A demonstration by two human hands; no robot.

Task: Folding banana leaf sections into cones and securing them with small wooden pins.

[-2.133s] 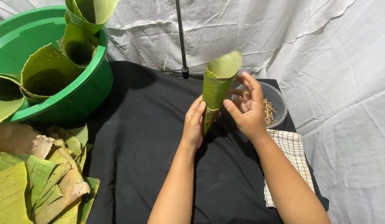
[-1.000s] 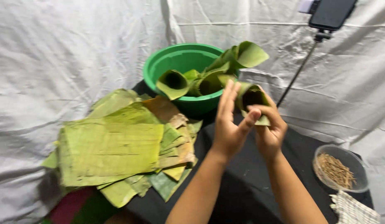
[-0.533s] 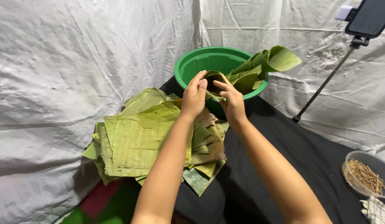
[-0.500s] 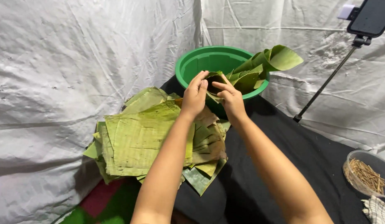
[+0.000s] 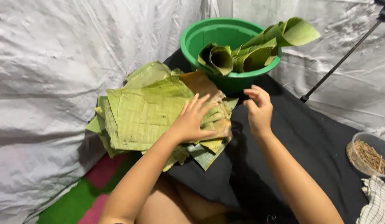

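Head-worn view, close, steeply downward

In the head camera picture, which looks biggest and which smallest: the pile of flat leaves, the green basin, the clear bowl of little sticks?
1. Pile of flat leaves, widest in the picture, though nearer the camera than the basin.
2. Green basin.
3. Clear bowl of little sticks, smallest, but partly cut off at the picture's edge.

Stack of flat green banana leaves point(image 5: 147, 112), browned edges, fanned loosely on black cloth

Black cloth point(image 5: 308, 137) under leaf stack point(image 5: 147, 112), green basin point(image 5: 200, 39), stick bowl point(image 5: 368, 153).
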